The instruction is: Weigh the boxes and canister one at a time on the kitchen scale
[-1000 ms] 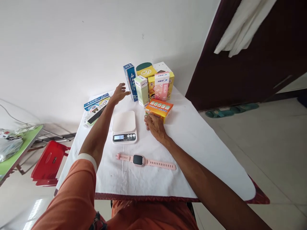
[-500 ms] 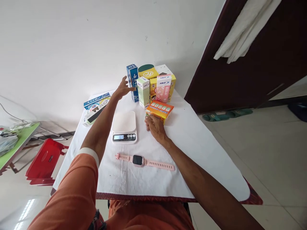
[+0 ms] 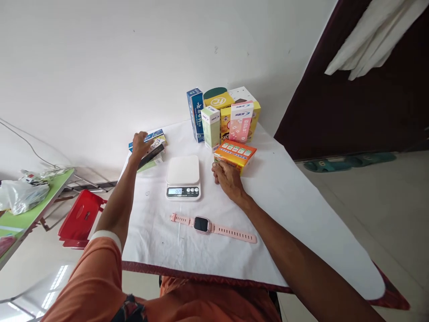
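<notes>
My left hand [image 3: 141, 144] reaches over flat cartons at the left of the table, fingers apart. Beneath and beside it lie a blue carton [image 3: 156, 134] and a white-and-black carton [image 3: 154, 154]; whether the fingertips touch them I cannot tell. My right hand [image 3: 228, 180] rests with curled fingers on the cloth against the front of an orange-and-yellow box [image 3: 236, 153]; no object shows in it. Between the hands stands a white kitchen scale [image 3: 182, 171], its plate bare and its display lit. A pink-strapped smartwatch [image 3: 201, 224] lies stretched out in front of the scale.
Behind stand an upright blue carton [image 3: 195, 115], a pale green carton [image 3: 211, 127], a pink carton [image 3: 241, 121] and a yellow box [image 3: 255, 120], near the wall. A red chair [image 3: 79, 219] and green table [image 3: 50, 188] are off to the left.
My left hand has moved left and down, away from the upright blue carton to the flat cartons. My right hand stays by the orange box. The camera view has shifted somewhat.
</notes>
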`<action>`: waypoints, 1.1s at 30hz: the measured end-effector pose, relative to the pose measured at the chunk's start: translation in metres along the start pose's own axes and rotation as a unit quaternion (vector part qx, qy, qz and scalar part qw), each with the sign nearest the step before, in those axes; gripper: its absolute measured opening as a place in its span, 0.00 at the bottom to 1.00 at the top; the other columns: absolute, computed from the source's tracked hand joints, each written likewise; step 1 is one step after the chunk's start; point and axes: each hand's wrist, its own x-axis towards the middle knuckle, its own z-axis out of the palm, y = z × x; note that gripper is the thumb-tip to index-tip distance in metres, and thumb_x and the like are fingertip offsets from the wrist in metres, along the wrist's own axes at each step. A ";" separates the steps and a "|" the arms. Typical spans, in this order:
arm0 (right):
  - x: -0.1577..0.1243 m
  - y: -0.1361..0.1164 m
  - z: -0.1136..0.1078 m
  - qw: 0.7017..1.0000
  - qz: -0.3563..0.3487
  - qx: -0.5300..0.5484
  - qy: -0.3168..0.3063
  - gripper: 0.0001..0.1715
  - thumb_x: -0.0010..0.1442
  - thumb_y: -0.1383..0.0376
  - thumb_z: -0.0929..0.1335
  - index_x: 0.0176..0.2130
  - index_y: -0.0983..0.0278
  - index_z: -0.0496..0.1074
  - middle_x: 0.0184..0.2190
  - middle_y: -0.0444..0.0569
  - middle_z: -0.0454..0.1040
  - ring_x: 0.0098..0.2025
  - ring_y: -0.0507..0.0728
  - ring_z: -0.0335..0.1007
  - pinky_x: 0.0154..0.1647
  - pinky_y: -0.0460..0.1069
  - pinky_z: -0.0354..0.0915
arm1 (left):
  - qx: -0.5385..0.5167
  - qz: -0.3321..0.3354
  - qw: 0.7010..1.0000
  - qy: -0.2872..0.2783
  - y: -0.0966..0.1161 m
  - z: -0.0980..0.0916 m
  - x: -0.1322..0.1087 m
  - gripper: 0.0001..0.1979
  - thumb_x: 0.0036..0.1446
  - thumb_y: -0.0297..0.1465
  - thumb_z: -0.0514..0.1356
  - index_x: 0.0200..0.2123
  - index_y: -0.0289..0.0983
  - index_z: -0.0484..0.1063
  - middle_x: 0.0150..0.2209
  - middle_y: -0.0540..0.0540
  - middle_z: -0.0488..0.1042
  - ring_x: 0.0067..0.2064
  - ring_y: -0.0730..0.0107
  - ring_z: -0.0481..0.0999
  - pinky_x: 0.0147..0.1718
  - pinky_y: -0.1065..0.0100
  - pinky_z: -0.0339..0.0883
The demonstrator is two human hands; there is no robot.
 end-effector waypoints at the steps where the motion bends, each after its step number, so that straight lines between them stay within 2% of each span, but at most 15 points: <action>1: 0.000 -0.001 0.000 1.000 -0.001 -0.006 -0.002 0.31 0.67 0.37 0.63 0.29 0.59 0.63 0.25 0.43 0.69 0.21 0.49 0.63 0.21 0.46 0.63 | 0.032 -0.012 0.999 -0.011 -0.010 -0.008 -0.014 0.17 0.58 0.37 0.67 0.50 0.38 0.76 0.52 0.37 0.77 0.58 0.50 0.75 0.61 0.50 0.68; 4: 0.000 -0.002 -0.001 1.000 -0.001 -0.021 -0.006 0.30 0.68 0.38 0.63 0.29 0.59 0.63 0.25 0.44 0.69 0.21 0.50 0.64 0.22 0.47 0.65 | 0.121 -0.034 0.990 -0.068 -0.026 -0.019 -0.054 0.25 0.60 0.45 0.67 0.56 0.39 0.74 0.56 0.34 0.75 0.60 0.44 0.73 0.61 0.46 0.67; 6: -0.001 -0.002 -0.001 1.000 -0.002 -0.025 -0.005 0.31 0.68 0.38 0.63 0.29 0.59 0.64 0.25 0.43 0.69 0.21 0.50 0.64 0.22 0.47 0.65 | 0.165 -0.038 0.980 -0.102 -0.028 -0.019 -0.072 0.31 0.59 0.46 0.68 0.62 0.40 0.70 0.60 0.32 0.73 0.64 0.39 0.70 0.62 0.43 0.65; 8: -0.001 -0.003 -0.001 1.000 -0.002 -0.027 -0.002 0.31 0.67 0.37 0.63 0.30 0.59 0.65 0.25 0.43 0.69 0.21 0.50 0.65 0.22 0.47 0.65 | 0.178 -0.037 0.977 -0.115 -0.027 -0.018 -0.080 0.30 0.62 0.44 0.66 0.63 0.40 0.68 0.61 0.31 0.72 0.65 0.38 0.68 0.62 0.42 0.64; 11: -0.002 -0.004 -0.001 1.000 -0.003 -0.027 0.005 0.33 0.66 0.35 0.64 0.30 0.59 0.65 0.25 0.43 0.69 0.21 0.50 0.66 0.23 0.47 0.65 | 0.158 -0.043 0.981 -0.102 -0.026 -0.021 -0.081 0.22 0.63 0.40 0.64 0.58 0.40 0.69 0.59 0.34 0.74 0.64 0.41 0.69 0.61 0.45 0.64; 14: -0.001 -0.004 -0.001 1.000 0.000 -0.028 0.008 0.34 0.65 0.34 0.64 0.29 0.59 0.64 0.25 0.43 0.69 0.21 0.50 0.66 0.22 0.47 0.65 | 0.136 -0.049 0.988 -0.063 -0.025 -0.030 -0.083 0.21 0.61 0.38 0.66 0.55 0.41 0.69 0.55 0.36 0.76 0.61 0.43 0.72 0.59 0.47 0.66; 17: 0.000 -0.003 -0.001 0.999 0.000 -0.033 0.005 0.35 0.65 0.33 0.64 0.29 0.59 0.64 0.24 0.42 0.69 0.21 0.50 0.66 0.23 0.47 0.65 | 0.095 -0.003 0.995 -0.041 -0.022 -0.041 -0.092 0.21 0.59 0.39 0.67 0.54 0.41 0.71 0.52 0.39 0.76 0.56 0.47 0.75 0.56 0.50 0.69; 19: 0.000 -0.003 -0.001 0.999 -0.002 -0.036 0.004 0.34 0.66 0.35 0.64 0.29 0.59 0.65 0.24 0.42 0.69 0.21 0.50 0.66 0.23 0.47 0.65 | 0.062 0.049 0.995 -0.058 -0.014 -0.045 -0.101 0.23 0.59 0.41 0.67 0.55 0.41 0.71 0.52 0.40 0.77 0.53 0.50 0.76 0.54 0.52 0.70; 22: 0.000 -0.002 -0.002 0.999 -0.005 -0.036 0.002 0.31 0.68 0.37 0.64 0.30 0.60 0.65 0.25 0.43 0.69 0.21 0.50 0.66 0.23 0.47 0.66 | 0.024 0.109 0.987 -0.114 0.009 -0.039 -0.117 0.23 0.58 0.42 0.68 0.54 0.41 0.73 0.50 0.42 0.78 0.51 0.51 0.76 0.52 0.53 0.71; 25: -0.002 -0.003 -0.002 1.000 -0.003 -0.029 0.003 0.30 0.68 0.38 0.64 0.30 0.60 0.65 0.25 0.42 0.69 0.21 0.50 0.65 0.23 0.46 0.66 | 0.003 0.154 0.973 -0.171 0.033 -0.023 -0.131 0.21 0.59 0.42 0.69 0.53 0.41 0.74 0.46 0.43 0.77 0.49 0.51 0.75 0.51 0.52 0.70; 27: -0.002 -0.003 -0.002 1.000 -0.002 -0.027 0.004 0.30 0.68 0.38 0.64 0.30 0.60 0.66 0.24 0.42 0.69 0.21 0.50 0.65 0.23 0.46 0.66 | 0.002 0.177 0.966 -0.190 0.045 -0.013 -0.136 0.19 0.61 0.41 0.68 0.52 0.42 0.75 0.44 0.43 0.76 0.49 0.51 0.74 0.51 0.52 0.70; 30: -0.002 -0.005 -0.002 1.000 -0.006 -0.027 0.002 0.31 0.68 0.38 0.64 0.31 0.60 0.66 0.25 0.42 0.70 0.21 0.49 0.65 0.23 0.46 0.66 | 0.013 0.189 0.961 -0.199 0.052 -0.005 -0.139 0.19 0.62 0.40 0.68 0.54 0.41 0.75 0.45 0.42 0.75 0.50 0.50 0.73 0.52 0.50 0.69; 33: -0.002 -0.007 -0.002 1.000 -0.008 -0.028 0.000 0.32 0.67 0.37 0.64 0.31 0.60 0.66 0.25 0.43 0.70 0.21 0.49 0.65 0.22 0.46 0.66 | 0.013 0.182 0.961 -0.209 0.050 -0.006 -0.138 0.23 0.61 0.41 0.69 0.57 0.42 0.74 0.48 0.41 0.75 0.53 0.49 0.73 0.55 0.48 0.69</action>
